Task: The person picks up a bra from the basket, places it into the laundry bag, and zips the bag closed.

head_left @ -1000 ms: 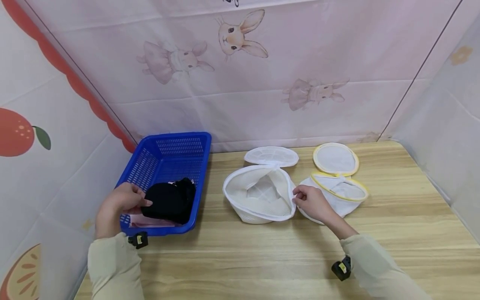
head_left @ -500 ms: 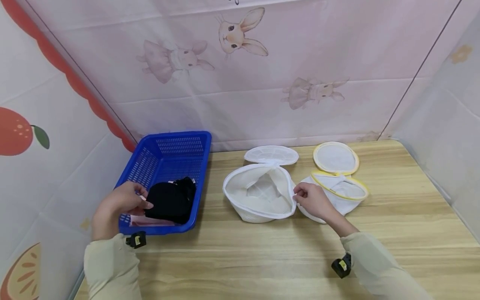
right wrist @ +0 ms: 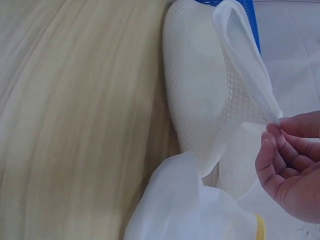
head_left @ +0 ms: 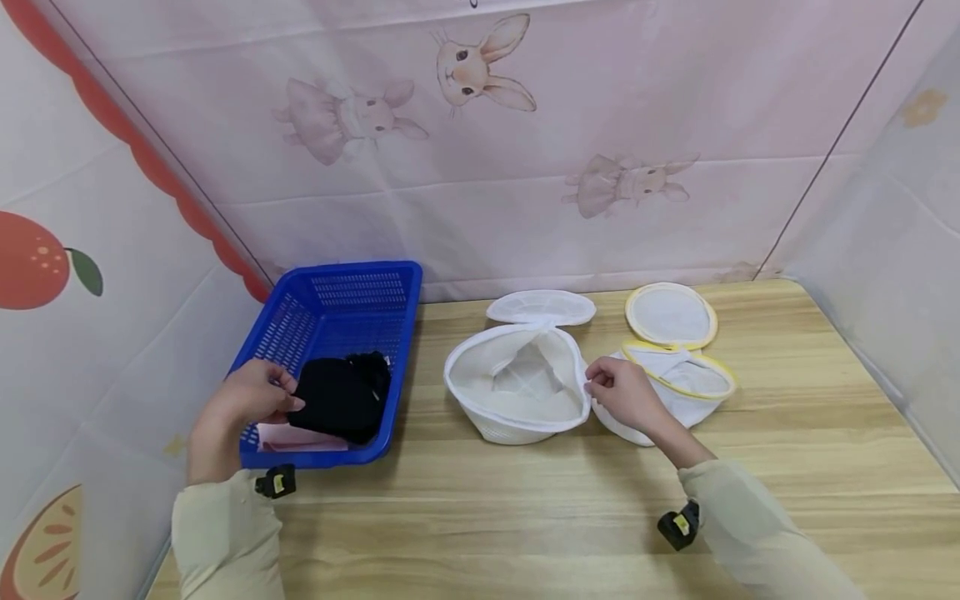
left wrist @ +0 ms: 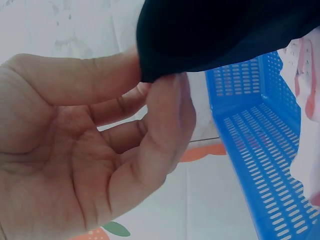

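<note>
My left hand (head_left: 253, 393) pinches the edge of a black bra (head_left: 341, 400) between thumb and fingers, over the near end of a blue plastic basket (head_left: 405, 358). In the left wrist view the bra's smooth cup (left wrist: 215, 35) hangs from the fingertips. Beneath it in the basket lies a pink cloth (head_left: 303, 439). My right hand (head_left: 624, 397) pinches the right rim of a white mesh laundry bag (head_left: 517, 425), whose mouth gapes upward. The bag's round lid (head_left: 542, 307) is folded back behind it. In the right wrist view thumb and fingers (right wrist: 295, 160) grip the white rim.
To the right of the mesh bag stands a second white laundry bag (head_left: 678, 404) with yellow trim, its round lid (head_left: 671, 316) flipped back. All sit on a wooden table (head_left: 480, 525), with a rabbit-print cloth wall (head_left: 525, 208) behind and printed side walls.
Both hands keep their grips and hardly move. The black bra has shifted slightly under the left hand, its near edge a little higher, and more of the pink cloth shows.
</note>
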Available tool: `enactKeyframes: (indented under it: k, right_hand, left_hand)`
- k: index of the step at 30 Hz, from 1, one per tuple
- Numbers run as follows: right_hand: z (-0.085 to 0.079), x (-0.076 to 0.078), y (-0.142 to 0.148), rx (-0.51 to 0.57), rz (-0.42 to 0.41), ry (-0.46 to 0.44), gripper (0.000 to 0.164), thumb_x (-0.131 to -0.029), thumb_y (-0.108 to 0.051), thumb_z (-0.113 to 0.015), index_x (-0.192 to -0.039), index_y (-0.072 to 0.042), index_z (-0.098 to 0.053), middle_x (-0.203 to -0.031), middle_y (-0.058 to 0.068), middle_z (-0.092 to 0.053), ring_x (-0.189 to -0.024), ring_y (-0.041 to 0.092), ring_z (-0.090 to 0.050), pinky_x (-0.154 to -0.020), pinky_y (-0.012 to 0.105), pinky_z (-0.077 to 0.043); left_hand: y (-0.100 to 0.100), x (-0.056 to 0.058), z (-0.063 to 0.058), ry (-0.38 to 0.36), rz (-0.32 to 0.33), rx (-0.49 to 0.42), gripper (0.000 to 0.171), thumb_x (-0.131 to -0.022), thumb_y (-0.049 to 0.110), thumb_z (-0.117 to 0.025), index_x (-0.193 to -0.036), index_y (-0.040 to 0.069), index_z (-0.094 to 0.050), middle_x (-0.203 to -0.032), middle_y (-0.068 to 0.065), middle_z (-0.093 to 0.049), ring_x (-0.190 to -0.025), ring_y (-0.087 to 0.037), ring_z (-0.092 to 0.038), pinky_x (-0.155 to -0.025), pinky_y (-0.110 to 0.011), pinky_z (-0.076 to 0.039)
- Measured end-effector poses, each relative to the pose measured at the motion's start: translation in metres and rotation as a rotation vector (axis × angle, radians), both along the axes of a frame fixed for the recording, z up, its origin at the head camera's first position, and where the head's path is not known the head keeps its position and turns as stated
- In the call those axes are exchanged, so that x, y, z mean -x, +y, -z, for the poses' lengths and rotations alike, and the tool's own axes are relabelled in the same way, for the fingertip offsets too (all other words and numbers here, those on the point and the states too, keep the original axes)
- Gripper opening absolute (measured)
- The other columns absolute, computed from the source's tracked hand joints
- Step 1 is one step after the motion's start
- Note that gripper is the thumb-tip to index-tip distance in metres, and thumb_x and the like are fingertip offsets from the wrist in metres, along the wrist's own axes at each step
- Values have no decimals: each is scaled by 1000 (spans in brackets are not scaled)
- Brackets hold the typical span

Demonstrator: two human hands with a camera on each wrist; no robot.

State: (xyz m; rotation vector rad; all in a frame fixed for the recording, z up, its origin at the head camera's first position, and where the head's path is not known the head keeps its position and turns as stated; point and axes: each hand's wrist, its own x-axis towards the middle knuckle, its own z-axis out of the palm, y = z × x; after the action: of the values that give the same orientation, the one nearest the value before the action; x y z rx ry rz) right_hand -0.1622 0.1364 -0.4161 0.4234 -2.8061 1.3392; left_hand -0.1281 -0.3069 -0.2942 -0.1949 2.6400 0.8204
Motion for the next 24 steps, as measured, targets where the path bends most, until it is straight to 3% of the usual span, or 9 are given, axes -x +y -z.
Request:
enactKeyframes:
  k: [7,12,18,24]
  right_hand:
    - [-8,2,-2,33,48,5,5,-81,3,-61,-86,5,-62,-70,6,-59,-63,15,-52,-53,26,-44]
    - [-12,4,-6,45,146,59,4,-79,4,-59,-81,4,-63,-67,7,-58,-61,17,-53,-57,28,-44]
    - [-15,6,-9,65,240,81,9,-77,4,-55,-80,4,-64,-66,8,-59,-60,17,-52,-55,27,-43]
    - [-16,6,-9,64,266,69,10,-77,4,-54,-79,4,-64,-65,8,-59,-59,16,-52,-55,27,-42]
  left_hand:
    - [7,-3,-8,82,-10,8,12,-83,0,-60,-85,-7,-51,-82,-14,-51,-63,-20,-53,-58,-33,-51]
    - [14,-5,-16,149,-30,28,14,-84,0,-57,-90,-10,-50,-85,-17,-53,-65,-20,-56,-61,-35,-52]
    - [26,-8,-30,244,-51,74,15,-85,4,-60,-90,-6,-51,-79,-14,-56,-62,-19,-57,-63,-38,-48]
    - [39,-11,-46,350,-16,135,16,-84,6,-62,-89,-4,-51,-73,-10,-51,-64,-22,-54,-62,-38,-43]
